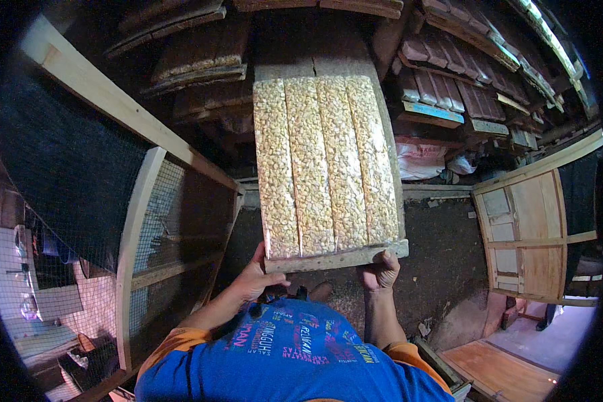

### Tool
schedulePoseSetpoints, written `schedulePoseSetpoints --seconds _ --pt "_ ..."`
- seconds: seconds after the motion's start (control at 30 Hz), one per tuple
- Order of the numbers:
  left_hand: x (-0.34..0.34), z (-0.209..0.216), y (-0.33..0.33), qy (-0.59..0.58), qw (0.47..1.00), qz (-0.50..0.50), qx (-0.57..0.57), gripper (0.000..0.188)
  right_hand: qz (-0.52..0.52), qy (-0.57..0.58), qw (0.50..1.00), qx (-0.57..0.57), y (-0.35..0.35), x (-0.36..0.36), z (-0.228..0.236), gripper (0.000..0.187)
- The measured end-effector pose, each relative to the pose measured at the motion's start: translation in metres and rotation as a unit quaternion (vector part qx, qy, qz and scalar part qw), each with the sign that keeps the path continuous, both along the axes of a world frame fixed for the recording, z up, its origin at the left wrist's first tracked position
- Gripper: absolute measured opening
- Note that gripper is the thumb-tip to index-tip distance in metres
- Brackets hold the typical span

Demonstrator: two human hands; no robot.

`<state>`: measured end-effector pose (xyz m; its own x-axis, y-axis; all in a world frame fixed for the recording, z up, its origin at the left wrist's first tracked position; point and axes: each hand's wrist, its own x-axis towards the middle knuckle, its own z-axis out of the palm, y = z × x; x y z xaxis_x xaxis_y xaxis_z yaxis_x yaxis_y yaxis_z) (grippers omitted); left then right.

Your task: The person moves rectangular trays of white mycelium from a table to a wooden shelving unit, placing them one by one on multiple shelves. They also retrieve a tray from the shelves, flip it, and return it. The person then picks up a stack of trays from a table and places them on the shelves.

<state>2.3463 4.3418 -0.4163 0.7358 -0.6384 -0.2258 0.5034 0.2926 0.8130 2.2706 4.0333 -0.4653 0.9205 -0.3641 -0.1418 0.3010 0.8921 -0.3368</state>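
A long wooden board reaches away from me, bearing several clear-wrapped slabs of tempeh side by side. Pale beans show through the shiny plastic. My left hand grips the near left corner of the board, its thumb up along the side and its other fingers bent below the edge. At the near right corner my right hand holds the same board, thumb on the edge and fingers mostly hidden underneath. The board's far end runs in among dark shelving.
Racks with more loaded boards rise ahead on both sides. A white sack lies below the right rack. On my left stands a wooden frame with wire mesh. A wooden panel door stands at the right, above a lower wooden surface.
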Motion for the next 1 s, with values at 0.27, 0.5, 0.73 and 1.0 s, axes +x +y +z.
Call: schedulePoseSetpoints --seconds 0.27,0.5,0.73,1.0 --pt "0.015 0.0 -0.011 -0.078 0.996 0.034 0.033 0.088 -0.015 0.02 1.0 -0.01 0.008 0.017 0.021 0.022" --pt "0.007 -0.001 -0.014 -0.102 0.992 0.07 0.029 0.085 -0.002 0.018 0.999 -0.031 0.003 0.016 0.014 0.018" --pt "0.003 -0.002 -0.021 -0.149 0.983 0.107 0.019 0.085 0.089 -0.137 0.985 -0.055 -0.004 0.022 0.012 0.014" --pt "-0.005 -0.014 -0.022 -0.189 0.974 0.126 -0.001 0.08 0.065 -0.112 0.991 -0.028 -0.008 0.026 0.002 0.013"
